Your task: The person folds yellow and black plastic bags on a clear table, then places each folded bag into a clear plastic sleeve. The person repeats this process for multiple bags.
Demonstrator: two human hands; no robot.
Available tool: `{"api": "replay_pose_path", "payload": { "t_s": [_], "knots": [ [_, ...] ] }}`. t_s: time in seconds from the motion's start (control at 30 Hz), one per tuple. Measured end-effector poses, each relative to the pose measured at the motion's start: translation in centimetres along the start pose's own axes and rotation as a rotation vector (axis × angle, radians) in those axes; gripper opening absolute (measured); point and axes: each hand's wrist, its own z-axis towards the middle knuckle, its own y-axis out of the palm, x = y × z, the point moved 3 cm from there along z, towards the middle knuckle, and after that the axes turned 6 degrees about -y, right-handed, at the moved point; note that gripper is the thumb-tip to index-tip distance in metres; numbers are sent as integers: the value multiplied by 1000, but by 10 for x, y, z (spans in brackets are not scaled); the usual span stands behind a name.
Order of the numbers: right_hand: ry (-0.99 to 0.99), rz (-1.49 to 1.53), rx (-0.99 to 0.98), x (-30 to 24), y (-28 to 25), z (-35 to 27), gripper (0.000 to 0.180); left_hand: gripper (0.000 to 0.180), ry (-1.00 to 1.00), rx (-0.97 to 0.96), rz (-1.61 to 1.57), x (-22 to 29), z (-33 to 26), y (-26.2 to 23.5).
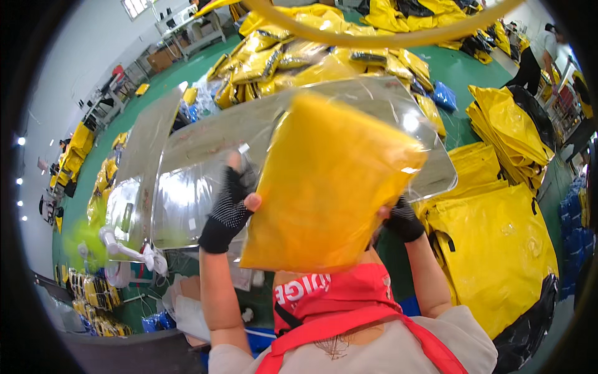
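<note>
A flat, rectangular yellow packet (330, 184), blurred by motion and shiny along its right edge, is raised in front of my chest, tilted over the table. My left hand (229, 202), in a black fingerless glove with pale dots, grips its left edge; the thumb shows there and the other fingers are partly hidden. At the lower right edge, my right hand (403, 219) in a matching glove holds the packet too, with most of its fingers behind it. Beneath lies a table with a clear, glossy plastic cover (205, 156).
Beyond the table rises a heap of yellow packets (261, 62). Folded yellow sheets (498, 243) are stacked at my right, with black material (529, 324) below them. A white clamp-like fitting (134, 252) sits at the table's left corner. A blue packet (444, 95) lies on the green floor.
</note>
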Motion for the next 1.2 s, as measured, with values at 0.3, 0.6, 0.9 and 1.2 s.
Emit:
{"api": "replay_pose_path", "payload": {
  "t_s": [0.3, 0.6, 0.9, 1.2],
  "knots": [
    [324, -419, -38, 22, 6, 95, 37, 43, -602, 126, -611, -118, 0, 5],
    [-296, -1367, 339, 76, -9, 145, 35, 30, -383, 398, -29, -166, 49, -12],
    [-614, -1542, -294, 70, 85, 194, 19, 44, -494, 280, -327, -183, 94, -17],
    [-139, -1892, -845, 146, 140, 260, 19, 30, -399, 256, -64, -161, 86, -26]
  ]
}}
